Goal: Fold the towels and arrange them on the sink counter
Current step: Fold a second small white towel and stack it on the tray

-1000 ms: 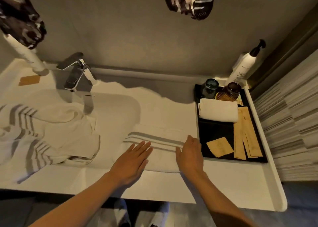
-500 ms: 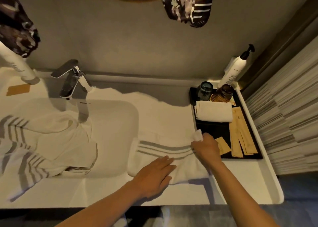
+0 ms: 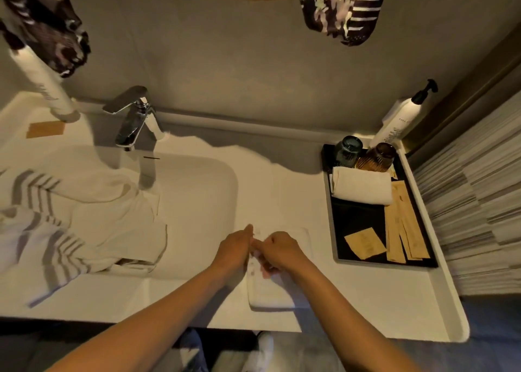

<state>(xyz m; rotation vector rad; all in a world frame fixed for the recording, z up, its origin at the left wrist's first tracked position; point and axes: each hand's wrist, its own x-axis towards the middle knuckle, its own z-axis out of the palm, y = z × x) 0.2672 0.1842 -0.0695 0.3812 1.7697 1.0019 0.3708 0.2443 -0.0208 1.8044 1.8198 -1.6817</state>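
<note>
A: Grip status?
B: Left hand and right hand both pinched shut on the small folded white towel, lying on the white sink counter near its front edge.

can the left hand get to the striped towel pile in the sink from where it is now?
Probably yes. The left hand sits on the small folded towel beside the basin, and nothing stands between it and the striped towel pile to its left. It would have to let go of the fold first.
</note>
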